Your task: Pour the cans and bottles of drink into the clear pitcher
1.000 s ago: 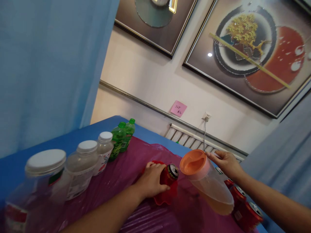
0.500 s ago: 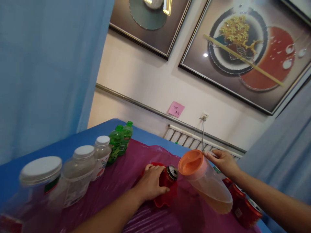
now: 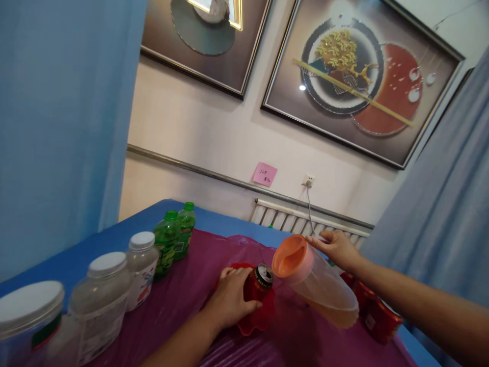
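Observation:
My left hand (image 3: pixel 228 299) is wrapped round a red drink can (image 3: pixel 259 284) that stands in a red scalloped dish (image 3: pixel 262 316) on the magenta sheet. My right hand (image 3: pixel 336 248) grips the handle side of a clear plastic pitcher (image 3: pixel 320 291) with an orange lid (image 3: pixel 289 256). The pitcher is tilted steeply, lid end towards the can's open top, and holds amber liquid in its lower part. No liquid stream is visible.
Two green bottles (image 3: pixel 173 242) and three white-lidded clear jars (image 3: pixel 103 295) line the left of the blue table (image 3: pixel 114 234). More red cans (image 3: pixel 376 318) lie behind the pitcher at the right. Blue curtains hang on both sides; a radiator and framed pictures are on the wall.
The view has swung up and to the right, so everything sits lower and further left. Both hands keep their grips; the pitcher stays tilted towards the can.

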Action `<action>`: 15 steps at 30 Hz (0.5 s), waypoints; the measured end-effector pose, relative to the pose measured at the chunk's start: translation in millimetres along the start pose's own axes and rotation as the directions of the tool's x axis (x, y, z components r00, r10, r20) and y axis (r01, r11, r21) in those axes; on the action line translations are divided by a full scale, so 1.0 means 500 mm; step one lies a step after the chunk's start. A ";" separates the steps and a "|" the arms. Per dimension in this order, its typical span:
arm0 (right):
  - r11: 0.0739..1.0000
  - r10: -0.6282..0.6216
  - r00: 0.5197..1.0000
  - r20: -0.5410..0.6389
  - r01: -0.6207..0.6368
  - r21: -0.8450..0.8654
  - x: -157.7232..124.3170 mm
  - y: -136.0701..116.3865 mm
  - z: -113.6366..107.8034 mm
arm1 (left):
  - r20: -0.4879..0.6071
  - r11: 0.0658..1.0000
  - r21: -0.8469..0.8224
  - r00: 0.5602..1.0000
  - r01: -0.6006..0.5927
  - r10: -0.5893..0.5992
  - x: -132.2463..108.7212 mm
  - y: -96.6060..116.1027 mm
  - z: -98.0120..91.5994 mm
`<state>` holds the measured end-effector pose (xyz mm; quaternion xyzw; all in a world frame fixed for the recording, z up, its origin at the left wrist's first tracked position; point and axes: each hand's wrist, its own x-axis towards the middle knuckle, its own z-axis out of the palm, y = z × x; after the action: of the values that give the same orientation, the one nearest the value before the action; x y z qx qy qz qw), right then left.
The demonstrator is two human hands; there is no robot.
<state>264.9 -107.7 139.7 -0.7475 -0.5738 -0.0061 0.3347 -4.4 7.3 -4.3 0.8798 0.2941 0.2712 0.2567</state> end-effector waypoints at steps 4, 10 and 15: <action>1.000 0.013 1.000 0.005 -0.013 -0.009 -0.001 -0.004 -0.001 | -0.006 1.000 -0.008 1.000 -0.007 0.007 0.001 0.000 0.000; 1.000 0.019 1.000 0.004 -0.019 -0.004 -0.004 -0.007 -0.003 | 0.004 1.000 -0.012 1.000 -0.008 0.008 0.003 -0.002 0.000; 1.000 0.005 1.000 -0.007 -0.005 -0.002 -0.004 -0.007 -0.004 | 0.000 1.000 -0.006 1.000 -0.009 0.009 0.003 -0.005 0.002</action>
<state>261.8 -110.2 142.4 -0.7493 -0.5707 -0.0083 0.3358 -3.6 9.8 -6.2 0.8804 0.2893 0.2733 0.2579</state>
